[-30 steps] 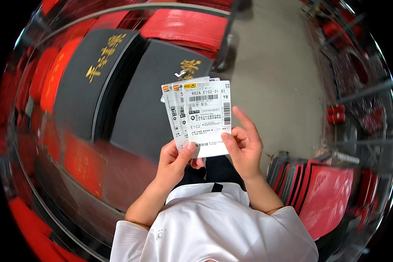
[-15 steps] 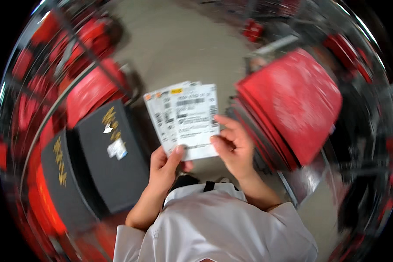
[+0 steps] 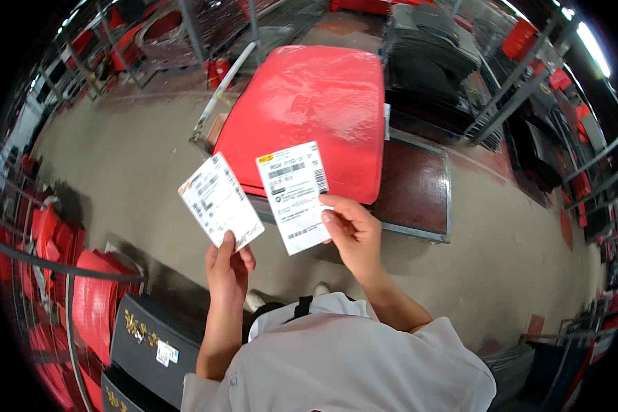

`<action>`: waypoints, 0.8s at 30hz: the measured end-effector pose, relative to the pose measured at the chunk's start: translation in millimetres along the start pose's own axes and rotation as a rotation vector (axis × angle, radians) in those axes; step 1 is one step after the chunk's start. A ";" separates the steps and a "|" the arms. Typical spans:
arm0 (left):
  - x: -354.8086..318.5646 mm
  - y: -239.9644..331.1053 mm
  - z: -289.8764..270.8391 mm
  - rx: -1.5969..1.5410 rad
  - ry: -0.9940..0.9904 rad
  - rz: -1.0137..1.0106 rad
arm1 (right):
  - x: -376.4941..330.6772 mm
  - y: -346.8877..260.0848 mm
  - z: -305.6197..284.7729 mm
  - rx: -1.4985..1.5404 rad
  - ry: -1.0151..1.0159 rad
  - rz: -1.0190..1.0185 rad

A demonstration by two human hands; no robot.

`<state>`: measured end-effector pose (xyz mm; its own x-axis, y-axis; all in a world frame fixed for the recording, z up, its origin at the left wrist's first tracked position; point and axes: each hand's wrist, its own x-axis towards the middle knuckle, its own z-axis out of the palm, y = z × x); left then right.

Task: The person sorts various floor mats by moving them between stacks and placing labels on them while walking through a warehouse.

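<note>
My left hand [image 3: 228,269] is closed at the thumb and fingers on the lower corner of a white shipping label [image 3: 221,206], which tilts to the left. Whether more than one sheet lies in that hand I cannot tell. Between the thumb and fingers of my right hand [image 3: 355,239], a second white shipping label [image 3: 294,199] is pinched by its right edge. It has barcodes and a small yellow patch at its top corner. A gap separates the two labels. Beyond them sits a stack of red mats [image 3: 316,103] under clear plastic wrap.
The red stack rests on a low flat cart [image 3: 413,189] with a metal rim and a pale handle bar [image 3: 225,86]. Black mats [image 3: 432,48] are piled behind it. Dark grey mats [image 3: 144,343] with gold marks and red mats [image 3: 101,299] stand at lower left, beside metal rails.
The labels were fanned together between both hands; now each hand holds its part separately. My view has turned rightward, so the red stack lies ahead and the grey mats sit lower left.
</note>
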<state>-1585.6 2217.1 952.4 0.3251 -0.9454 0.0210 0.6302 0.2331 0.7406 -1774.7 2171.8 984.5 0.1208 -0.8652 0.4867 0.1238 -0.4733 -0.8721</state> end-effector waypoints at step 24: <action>-24.6 -111.3 48.9 0.391 0.122 0.348 | 9.5 146.7 -55.2 0.999 -0.834 0.544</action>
<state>-1698.3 2203.3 902.3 0.5620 -0.7888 0.2491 0.1684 0.4039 0.8992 -1809.7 2085.0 858.3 0.8746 -0.3820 0.2984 0.4677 0.5029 -0.7269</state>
